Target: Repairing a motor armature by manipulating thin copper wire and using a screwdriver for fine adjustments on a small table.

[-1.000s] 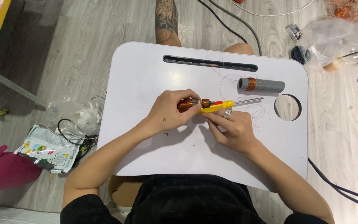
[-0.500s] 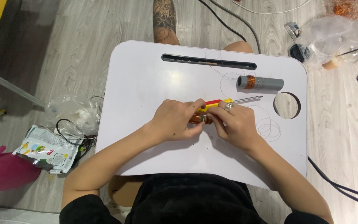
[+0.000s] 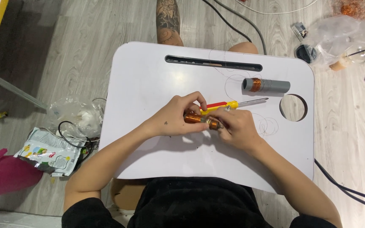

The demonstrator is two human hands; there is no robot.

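Together our forearms reach in from the lower edge of the view and meet over the middle of the white tabletop (image 3: 148,76). Our left hand (image 3: 175,116) lies knuckles up, wrist low, with its fingers (image 3: 193,98) curled over and closed around the left end of a copper-wound coil (image 3: 196,118) (a short bobbin wrapped in shiny orange-brown wire). Our right hand (image 3: 235,126) comes in from the other side, its fingers bent and pinched shut on the right end of that same coil, so the two hands touch across it. The coil sits between the hands, just above the tabletop near its centre.

Lying just behind the hands, partly hidden by them, is a screwdriver (image 3: 233,103) with a yellow and red handle, its metal shaft pointing right; we cannot tell whether any finger actually presses on it.

Farther back and to the right, well apart from the hands, rests a grey tube (image 3: 271,85) with a band of copper wire near its left end. Thin loose wire (image 3: 267,125) curls in loops on the tabletop beside our right hand, near the round cup hole (image 3: 293,107).
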